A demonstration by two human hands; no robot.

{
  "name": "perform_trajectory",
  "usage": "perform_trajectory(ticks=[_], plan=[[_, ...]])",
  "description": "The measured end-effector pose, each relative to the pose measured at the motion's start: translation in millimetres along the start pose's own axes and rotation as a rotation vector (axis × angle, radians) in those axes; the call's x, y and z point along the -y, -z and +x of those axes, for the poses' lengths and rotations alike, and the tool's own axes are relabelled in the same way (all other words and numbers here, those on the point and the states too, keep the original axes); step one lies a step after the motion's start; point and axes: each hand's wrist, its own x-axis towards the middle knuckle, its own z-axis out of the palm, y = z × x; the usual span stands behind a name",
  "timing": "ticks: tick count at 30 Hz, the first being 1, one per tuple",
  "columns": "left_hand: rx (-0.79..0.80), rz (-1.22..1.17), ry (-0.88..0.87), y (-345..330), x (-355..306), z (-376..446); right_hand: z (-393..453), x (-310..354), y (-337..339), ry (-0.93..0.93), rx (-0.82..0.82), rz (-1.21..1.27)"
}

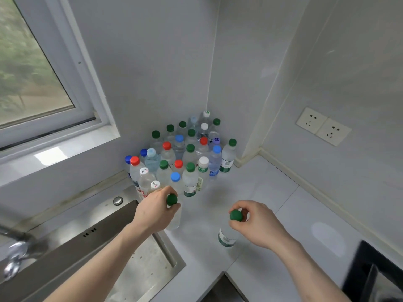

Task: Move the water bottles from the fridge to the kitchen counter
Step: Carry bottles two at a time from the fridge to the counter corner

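Colours on the counter
Clear bottles carry green, red, blue and white caps (labels green and white); counter white, sink grey steel, sockets cream.

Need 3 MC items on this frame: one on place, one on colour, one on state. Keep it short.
1. Where does the cluster of bottles stand?
A. in the sink
B. on the counter, in the wall corner
C. on the window sill

2. What colour is the cap on each of the two bottles being held?
A. red
B. blue
C. green

3. How does the right hand hold its bottle?
A. fingers pinching round the cap
B. flat palm under the base
C. not touching it

Key:
1 B: the bottles fill the counter corner, beside the sink.
2 C: both the left hand and the right hand grip green-capped bottles.
3 A: the fingers curl round the green cap.
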Motion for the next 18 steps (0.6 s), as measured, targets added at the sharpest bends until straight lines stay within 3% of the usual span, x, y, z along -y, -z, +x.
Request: perform_trajectory(ticks=[18], plan=[[0.029,0.104,0.0,-3.2,14.9,8.3,92.0,65.0,-45.4,0.084,0.009,0.02]])
